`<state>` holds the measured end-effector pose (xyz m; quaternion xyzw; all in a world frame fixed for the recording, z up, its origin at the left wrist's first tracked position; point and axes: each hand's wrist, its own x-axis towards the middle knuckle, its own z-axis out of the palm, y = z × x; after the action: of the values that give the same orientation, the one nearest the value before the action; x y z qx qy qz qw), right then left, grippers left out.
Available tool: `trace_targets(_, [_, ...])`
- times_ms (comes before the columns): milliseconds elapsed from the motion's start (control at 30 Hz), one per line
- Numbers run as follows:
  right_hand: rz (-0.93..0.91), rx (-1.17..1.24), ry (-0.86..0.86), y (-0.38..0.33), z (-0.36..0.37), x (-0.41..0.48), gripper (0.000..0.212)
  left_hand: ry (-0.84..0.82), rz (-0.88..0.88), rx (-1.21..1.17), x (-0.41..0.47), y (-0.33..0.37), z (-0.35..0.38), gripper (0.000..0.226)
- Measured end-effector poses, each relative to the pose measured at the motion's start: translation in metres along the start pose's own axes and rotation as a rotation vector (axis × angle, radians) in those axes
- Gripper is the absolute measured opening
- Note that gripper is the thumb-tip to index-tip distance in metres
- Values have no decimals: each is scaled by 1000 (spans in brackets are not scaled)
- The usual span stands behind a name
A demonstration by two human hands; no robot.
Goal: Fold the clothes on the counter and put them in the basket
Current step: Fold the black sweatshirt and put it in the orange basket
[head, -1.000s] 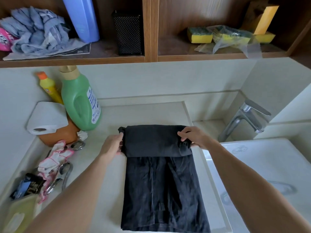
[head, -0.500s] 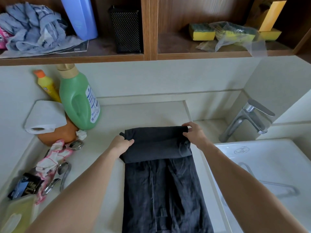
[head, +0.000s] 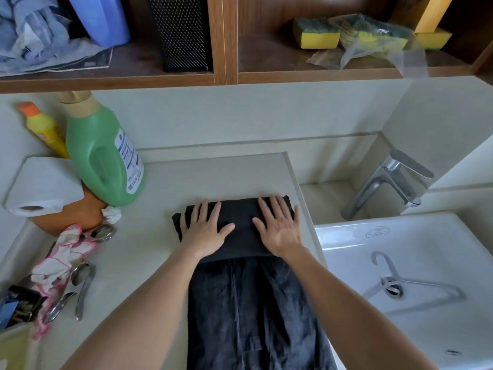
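Garment (head: 248, 303): one, black | left hand (head: 204, 231), right hand (head: 277, 227): flat on fold

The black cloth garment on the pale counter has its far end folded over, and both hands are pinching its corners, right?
Not pinching: the head view shows the left hand and right hand lying flat, fingers straight, pressing on the folded far end of the black cloth garment. The rest is right.

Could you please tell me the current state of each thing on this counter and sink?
black garment: far end folded over, rest flat.
left hand: open, pressing the fold.
right hand: open, pressing the fold.
green bottle: upright, capped.
faucet: no water running.
hanger: lying in the sink.
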<state>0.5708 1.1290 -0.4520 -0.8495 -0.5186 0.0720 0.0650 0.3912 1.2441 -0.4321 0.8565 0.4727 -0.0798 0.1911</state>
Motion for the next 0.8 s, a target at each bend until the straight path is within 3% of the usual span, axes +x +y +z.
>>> trace_targets(100, [94,9,-41,27,2,2,75,-98,38,-51,3,-24,0,78])
trace_targets(233, [41,67,-158,37,-11,21,86,-166,83,-186,12,-37,-30,98])
trace_targets(333, [-59,171,-294,47,-42,37,87,-193,66,31,10,-47,-44,122])
trace_targets(400, [-141,100,-321,47,-58,43,93,-194,76,136,9,-49,-49,127])
trace_targets(500, [-142,-63,-312,30,-71,45,93,-122,118,-8,13,-48,-54,98])
trace_targets(567, [-132,-180,-250,15,-77,47,65,-3,117,-56,14,-50,-62,61])
trace_targets(633, [-107,-182,-125,5,-89,46,42,146,109,-75,10,-50,-75,39])
trace_targets(733, [-123,-83,127,-1,-108,47,37,338,111,-129,1,-48,-102,43])
trace_targets(800, [-170,-54,205,1,-119,47,38,385,164,-129,-3,-48,-116,47])
